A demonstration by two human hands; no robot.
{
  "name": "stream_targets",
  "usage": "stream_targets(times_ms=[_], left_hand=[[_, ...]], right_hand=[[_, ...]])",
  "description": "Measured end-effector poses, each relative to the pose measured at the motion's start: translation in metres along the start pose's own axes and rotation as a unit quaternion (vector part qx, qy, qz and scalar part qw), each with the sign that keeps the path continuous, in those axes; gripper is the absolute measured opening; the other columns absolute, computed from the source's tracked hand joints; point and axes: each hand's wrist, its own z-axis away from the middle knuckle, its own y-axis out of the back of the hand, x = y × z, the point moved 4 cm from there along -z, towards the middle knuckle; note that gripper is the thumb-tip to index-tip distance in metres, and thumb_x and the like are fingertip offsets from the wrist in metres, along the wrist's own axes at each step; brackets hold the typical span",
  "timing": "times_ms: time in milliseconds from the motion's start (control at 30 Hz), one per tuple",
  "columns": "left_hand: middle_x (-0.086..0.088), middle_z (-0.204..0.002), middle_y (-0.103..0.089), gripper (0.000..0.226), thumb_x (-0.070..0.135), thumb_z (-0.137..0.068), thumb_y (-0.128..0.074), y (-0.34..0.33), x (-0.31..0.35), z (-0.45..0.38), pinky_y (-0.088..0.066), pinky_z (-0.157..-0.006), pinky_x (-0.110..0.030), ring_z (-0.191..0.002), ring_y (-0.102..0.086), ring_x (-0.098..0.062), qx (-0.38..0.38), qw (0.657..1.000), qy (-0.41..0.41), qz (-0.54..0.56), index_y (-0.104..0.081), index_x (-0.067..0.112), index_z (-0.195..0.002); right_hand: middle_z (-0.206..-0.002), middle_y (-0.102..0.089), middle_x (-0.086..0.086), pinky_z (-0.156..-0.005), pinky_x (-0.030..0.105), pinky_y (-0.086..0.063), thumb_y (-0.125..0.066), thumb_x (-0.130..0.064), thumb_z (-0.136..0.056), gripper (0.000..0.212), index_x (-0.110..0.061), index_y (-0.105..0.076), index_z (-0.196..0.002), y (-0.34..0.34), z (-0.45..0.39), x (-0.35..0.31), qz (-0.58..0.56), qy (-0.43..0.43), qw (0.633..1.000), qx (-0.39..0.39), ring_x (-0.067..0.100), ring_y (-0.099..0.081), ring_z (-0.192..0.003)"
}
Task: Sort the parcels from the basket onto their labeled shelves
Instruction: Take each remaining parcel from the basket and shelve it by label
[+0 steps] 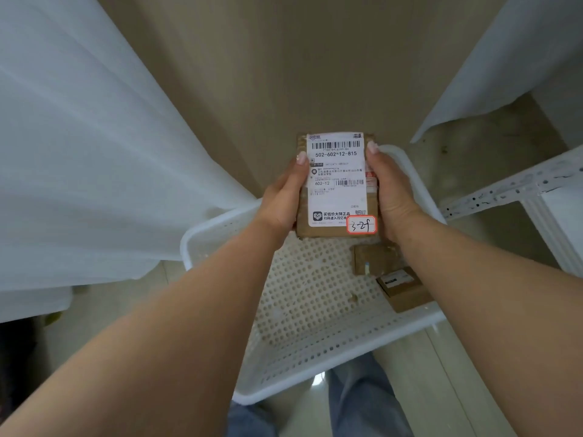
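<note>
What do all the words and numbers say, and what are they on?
"502-602-12-815": white shipping label on the parcel, held in the left hand and right hand.
"602-12": same label, lower.
"买低价大牌正品": label's bottom.
"3-2f" or similar, handwritten: red-edged sticker.
Address lines, barcode digits and the basket parcels' labels: too small or blurred.
</note>
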Motion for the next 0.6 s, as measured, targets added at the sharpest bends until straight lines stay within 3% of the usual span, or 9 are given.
stream_targets(times_ms=[67,167,267,367,433,500,600], left_hand=[[0.014,-0.089,-0.074,0.045,0.069,-0.085,-0.047,0.003,0.012,0.009,-0.054,-0.059,-0.018,-0.080,-0.071,-0.004,-0.005,1.000,-0.021,-0.009,-0.069,0.035,-0.105],[0.014,-0.082,-0.074,0.039,0.061,-0.088,-0.051,0.008,0.036,0.028,-0.049,-0.053,-0.009,-0.074,-0.070,-0.001,-0.020,0.998,-0.066,-0.012,-0.071,0.029,-0.096],[0.010,-0.083,-0.075,0.036,0.057,-0.090,-0.053,0.010,0.067,0.055,-0.053,-0.060,-0.014,-0.078,-0.072,-0.006,-0.059,0.993,-0.102,-0.030,-0.071,0.026,-0.090],[0.004,-0.088,-0.076,0.036,0.054,-0.091,-0.053,0.007,0.111,0.091,-0.057,-0.076,-0.028,-0.086,-0.072,-0.014,-0.099,0.984,-0.142,-0.043,-0.071,0.023,-0.088],[0.006,-0.083,-0.075,0.033,0.050,-0.092,-0.053,0.001,0.148,0.121,-0.057,-0.069,-0.023,-0.081,-0.072,-0.012,-0.128,0.974,-0.181,-0.049,-0.070,0.022,-0.087],[0.009,-0.079,-0.075,0.032,0.049,-0.093,-0.053,-0.008,0.186,0.156,-0.054,-0.059,-0.017,-0.076,-0.072,-0.009,-0.162,0.962,-0.216,-0.051,-0.070,0.022,-0.088],[0.008,-0.081,-0.075,0.034,0.051,-0.092,-0.053,-0.021,0.244,0.214,-0.054,-0.060,-0.018,-0.076,-0.072,-0.009,-0.199,0.939,-0.275,-0.062,-0.071,0.022,-0.088]], right_hand=[[-0.108,-0.072,0.010,-0.096,0.052,-0.049,-0.066,-0.068,-0.064,0.078,-0.011,-0.064,-0.117,-0.001,0.011,-0.012,-0.008,0.025,0.999,0.040,0.028,-0.068,-0.103],[-0.102,-0.073,0.012,-0.092,0.052,-0.052,-0.062,-0.059,-0.070,0.070,-0.006,-0.063,-0.115,-0.004,0.038,-0.034,-0.019,0.060,0.993,0.101,0.028,-0.069,-0.098],[-0.108,-0.070,0.015,-0.096,0.054,-0.049,-0.060,-0.061,-0.070,0.073,-0.005,-0.061,-0.118,-0.010,0.076,-0.063,-0.018,0.093,0.987,0.129,0.032,-0.067,-0.103],[-0.101,-0.072,0.005,-0.094,0.046,-0.051,-0.056,-0.063,-0.071,0.061,-0.013,-0.064,-0.106,-0.008,0.126,-0.102,0.004,0.145,0.970,0.197,0.023,-0.068,-0.098],[-0.095,-0.072,0.000,-0.088,0.039,-0.052,-0.053,-0.066,-0.070,0.055,-0.018,-0.063,-0.095,-0.006,0.163,-0.135,0.010,0.182,0.954,0.237,0.020,-0.067,-0.093],[-0.094,-0.071,0.000,-0.077,0.033,-0.048,-0.049,-0.071,-0.068,0.066,-0.014,-0.064,-0.098,-0.003,0.201,-0.172,0.030,0.214,0.940,0.264,0.020,-0.066,-0.091],[-0.096,-0.072,0.003,-0.078,0.033,-0.047,-0.044,-0.073,-0.068,0.076,-0.009,-0.065,-0.103,0.004,0.262,-0.234,0.040,0.266,0.915,0.300,0.020,-0.066,-0.092]])
